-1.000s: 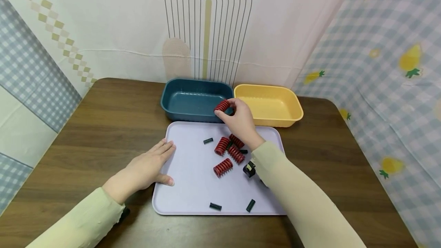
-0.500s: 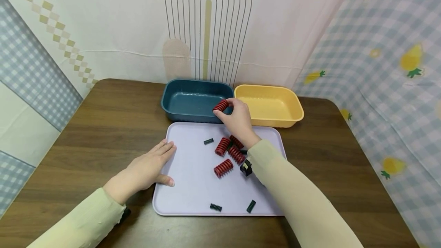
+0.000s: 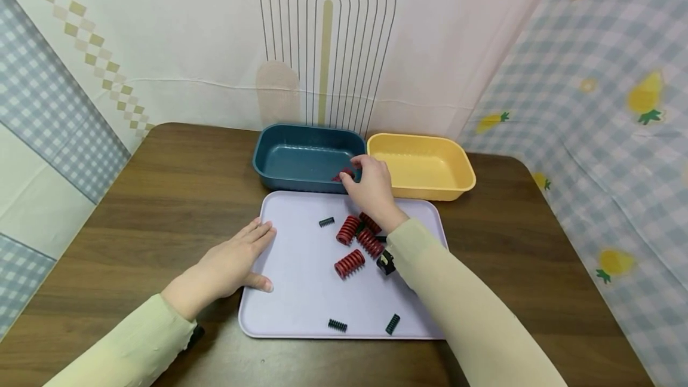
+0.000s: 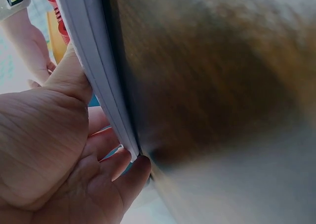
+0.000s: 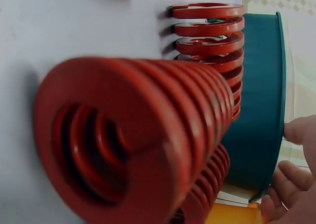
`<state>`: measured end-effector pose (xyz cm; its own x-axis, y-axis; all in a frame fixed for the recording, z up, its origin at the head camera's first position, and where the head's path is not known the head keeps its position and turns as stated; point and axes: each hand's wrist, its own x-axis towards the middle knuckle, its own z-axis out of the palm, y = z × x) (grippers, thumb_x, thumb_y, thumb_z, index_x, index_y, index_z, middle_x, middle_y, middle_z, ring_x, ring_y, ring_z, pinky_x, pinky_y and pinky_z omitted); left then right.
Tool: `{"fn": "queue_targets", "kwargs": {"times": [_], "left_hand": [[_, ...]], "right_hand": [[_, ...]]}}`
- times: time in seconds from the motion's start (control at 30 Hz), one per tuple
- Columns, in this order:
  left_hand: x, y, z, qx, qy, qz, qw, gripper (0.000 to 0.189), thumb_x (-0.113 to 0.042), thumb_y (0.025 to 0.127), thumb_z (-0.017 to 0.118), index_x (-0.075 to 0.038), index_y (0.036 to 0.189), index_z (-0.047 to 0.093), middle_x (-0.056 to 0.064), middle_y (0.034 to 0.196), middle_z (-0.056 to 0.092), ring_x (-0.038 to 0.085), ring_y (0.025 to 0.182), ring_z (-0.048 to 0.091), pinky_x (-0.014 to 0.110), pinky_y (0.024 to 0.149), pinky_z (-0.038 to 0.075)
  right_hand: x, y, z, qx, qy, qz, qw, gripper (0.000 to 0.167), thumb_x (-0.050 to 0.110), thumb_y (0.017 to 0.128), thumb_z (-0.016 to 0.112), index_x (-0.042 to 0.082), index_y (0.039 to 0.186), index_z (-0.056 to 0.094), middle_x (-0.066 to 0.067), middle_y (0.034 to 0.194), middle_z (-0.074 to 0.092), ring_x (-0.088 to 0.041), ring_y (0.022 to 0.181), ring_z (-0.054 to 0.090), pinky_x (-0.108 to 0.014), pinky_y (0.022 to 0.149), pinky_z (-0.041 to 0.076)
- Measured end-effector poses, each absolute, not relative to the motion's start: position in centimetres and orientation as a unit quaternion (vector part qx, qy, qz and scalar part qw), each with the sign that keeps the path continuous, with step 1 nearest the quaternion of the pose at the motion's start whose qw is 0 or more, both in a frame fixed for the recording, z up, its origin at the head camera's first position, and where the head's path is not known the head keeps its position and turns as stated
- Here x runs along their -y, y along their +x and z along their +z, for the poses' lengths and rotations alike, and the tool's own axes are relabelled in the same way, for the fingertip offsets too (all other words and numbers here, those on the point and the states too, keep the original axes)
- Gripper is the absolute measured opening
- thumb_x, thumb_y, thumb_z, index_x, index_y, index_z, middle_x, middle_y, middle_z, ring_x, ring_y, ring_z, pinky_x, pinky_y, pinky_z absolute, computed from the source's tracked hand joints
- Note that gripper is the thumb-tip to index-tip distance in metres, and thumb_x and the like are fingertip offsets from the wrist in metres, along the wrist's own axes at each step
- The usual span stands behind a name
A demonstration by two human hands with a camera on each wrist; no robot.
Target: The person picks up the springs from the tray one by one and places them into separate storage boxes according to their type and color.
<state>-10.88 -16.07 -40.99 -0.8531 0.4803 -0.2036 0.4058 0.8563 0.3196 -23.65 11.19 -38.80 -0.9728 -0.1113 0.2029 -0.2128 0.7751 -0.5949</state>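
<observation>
My right hand point(image 3: 371, 187) is over the near right corner of a dark blue bin point(image 3: 290, 184), thumb and fingers parted. Just below the fingertips a red coil spring point(image 3: 343, 175) shows inside the bin, partly hidden by the hand. My left hand point(image 3: 228, 261) rests on the left rim of a pale lilac tray point(image 3: 295, 297), fingers extended; the left wrist view shows its fingers point(image 4: 131, 177) against the tray's edge. Several thick red springs point(image 3: 350, 263) lie clustered on the tray, large in the right wrist view point(image 5: 143, 135). Small dark green springs point(image 3: 337, 325) lie scattered about.
A yellow bin point(image 3: 430, 192) stands right of the blue one, both behind the tray. The wooden table point(image 3: 177, 196) extends to either side. Patterned cloth point(image 3: 204, 34) hangs behind the bins, and checked cloth point(image 3: 580, 136) hangs at the right.
The red spring that my right hand pinched above the blue bin is now out of its fingers and lower, in the bin. The left hand stays on the tray's rim.
</observation>
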Motion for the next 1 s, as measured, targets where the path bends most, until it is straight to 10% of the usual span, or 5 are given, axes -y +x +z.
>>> {"fn": "queue_targets", "kwargs": {"times": [0.7,1.0], "left_hand": [[16.1,-10.6,-40.9,-0.953,0.245,0.134,0.118,0.104,-0.052,0.070,0.078,0.004,0.146,0.036,0.022,0.153,0.029,0.039,0.143,0.016,0.052,0.111,0.024],[16.0,-10.9,-40.7,-0.961,0.241,0.073,0.113,0.110,-0.063,0.067,0.074,0.000,0.148,0.034,0.019,0.156,0.024,0.041,0.144,0.010,0.053,0.115,0.006]], "right_hand": [[-15.9,-20.1,-36.7,0.901,0.144,0.409,-0.003,0.044,0.036,0.093,0.065,0.008,0.126,0.056,-0.008,0.124,0.057,-0.026,0.115,0.051,-0.042,0.097,0.045],[-20.4,-17.3,-36.9,0.918,0.169,0.359,-0.009,0.041,0.039,0.092,0.065,0.011,0.121,0.058,-0.009,0.121,0.061,-0.025,0.108,0.056,-0.041,0.093,0.046]]}}
